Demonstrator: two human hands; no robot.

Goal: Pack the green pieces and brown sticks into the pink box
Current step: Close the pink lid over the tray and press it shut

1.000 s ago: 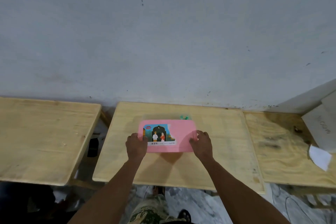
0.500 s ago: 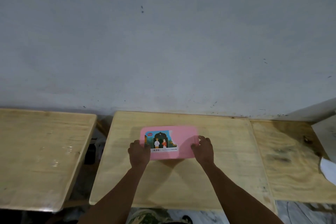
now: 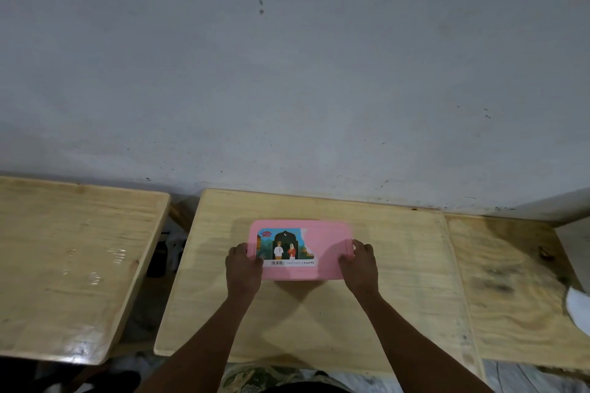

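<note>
The pink box (image 3: 325,249) lies flat with its lid on in the middle of the centre wooden table (image 3: 399,281). A picture sticker covers the left half of the lid. My left hand (image 3: 243,268) grips the box's left end, fingers curled over the edge. My right hand (image 3: 359,265) grips the right end the same way. No green pieces or brown sticks show; the lid hides whatever is inside.
A second wooden table (image 3: 70,265) stands to the left across a gap. A third table (image 3: 510,290) adjoins on the right, with a white sheet (image 3: 578,313) at its edge. A grey wall (image 3: 287,73) rises right behind the tables.
The green bits seen behind the box a second ago are out of sight now. The lid sits flat and both hands have closed onto the box's ends. The view has tilted up slightly.
</note>
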